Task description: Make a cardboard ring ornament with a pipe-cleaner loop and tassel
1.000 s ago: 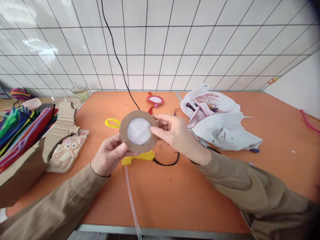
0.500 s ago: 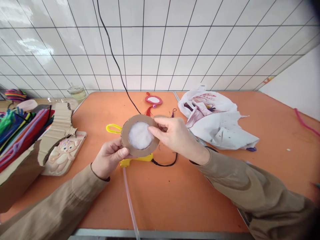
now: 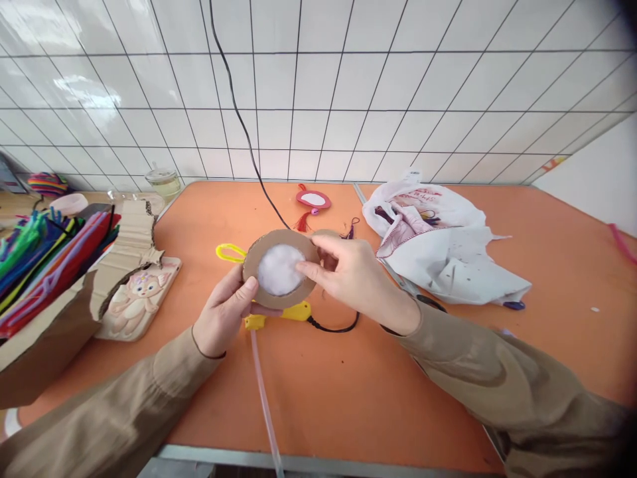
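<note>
A: Where's the cardboard ring (image 3: 251, 262)?
B: Up over the tabletop (image 3: 348, 398), open face to camera, white fluff (image 3: 279, 269) filling the center.
A: Hands?
B: Left hand (image 3: 221, 318) mostly closed, pinching lower-left rim, thumb in front. Right hand (image 3: 355, 272) partly curled at right rim, thumb tip at fluff edge. Can't tell if it grips fluff or rim.
A: Handling notes?
B: My read: left pinch belongs on cardboard only, firm but not creasing. Right thumb light, pressing fluff in at the edge, not dragging it out. Yellow loop (image 3: 219, 252) pokes out upper left, so mind snags. Glue gun (image 3: 298, 311) sits just beyond; heat unknown, treat as hot.
</note>
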Available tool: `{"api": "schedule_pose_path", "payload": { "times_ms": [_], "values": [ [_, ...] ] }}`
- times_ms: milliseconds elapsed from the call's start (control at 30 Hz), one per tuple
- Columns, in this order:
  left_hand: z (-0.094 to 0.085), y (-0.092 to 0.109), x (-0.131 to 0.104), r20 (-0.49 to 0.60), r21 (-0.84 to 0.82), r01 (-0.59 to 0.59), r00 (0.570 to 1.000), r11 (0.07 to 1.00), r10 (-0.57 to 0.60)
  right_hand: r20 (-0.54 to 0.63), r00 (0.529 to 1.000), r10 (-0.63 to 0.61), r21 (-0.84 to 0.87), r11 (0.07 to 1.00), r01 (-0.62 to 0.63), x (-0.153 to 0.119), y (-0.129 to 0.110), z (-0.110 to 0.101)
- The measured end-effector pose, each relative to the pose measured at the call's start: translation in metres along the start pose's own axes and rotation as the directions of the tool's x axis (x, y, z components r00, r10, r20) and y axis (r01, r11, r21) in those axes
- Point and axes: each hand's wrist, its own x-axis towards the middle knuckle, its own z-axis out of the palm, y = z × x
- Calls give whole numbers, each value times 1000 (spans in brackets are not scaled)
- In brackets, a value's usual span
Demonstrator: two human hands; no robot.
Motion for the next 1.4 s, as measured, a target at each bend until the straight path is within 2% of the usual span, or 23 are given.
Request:
{"api": "schedule_pose_path", "payload": {
  "times_ms": [100, 233, 367, 500, 633, 733, 967, 1133, 1333, 1400],
  "values": [
    [-5, 2, -1, 26, 291, -123, 992, 949, 121, 8, 993, -116, -3, 993, 116, 0, 1, -6],
    [-11, 7, -3, 110, 604, -326, 938, 727, 330, -9, 969, -246, 9, 969, 246, 1, 3, -12],
    [-12, 11, -3, 218, 701, -415, 899, 580, 380, -29, 949, -313, 93, 945, 314, 2, 1, -12],
    [-9, 12, -4, 295, 724, -462, 879, 513, 374, 30, 942, -335, 154, 933, 326, 0, -6, -12],
    [-6, 12, -6, 353, 721, -482, 874, 497, 335, 58, 929, -366, 144, 924, 355, -5, -13, -11],
    [-3, 12, -8, 338, 731, -466, 882, 498, 329, 53, 914, -403, 131, 910, 393, -8, -15, -6],
    [9, 14, -9, 247, 660, -490, 857, 569, 452, 4, 903, -429, 95, 899, 427, -14, -18, 0],
    [14, 14, -10, 196, 663, -487, 846, 569, 496, -21, 902, -430, 97, 897, 430, -16, -21, 2],
    [18, 15, -12, 191, 647, -544, 794, 534, 577, -65, 893, -445, 123, 884, 450, -19, -25, 5],
    [18, 14, -13, 179, 630, -545, 795, 553, 579, -71, 896, -439, 142, 884, 445, -20, -25, 5]
  ]
}}
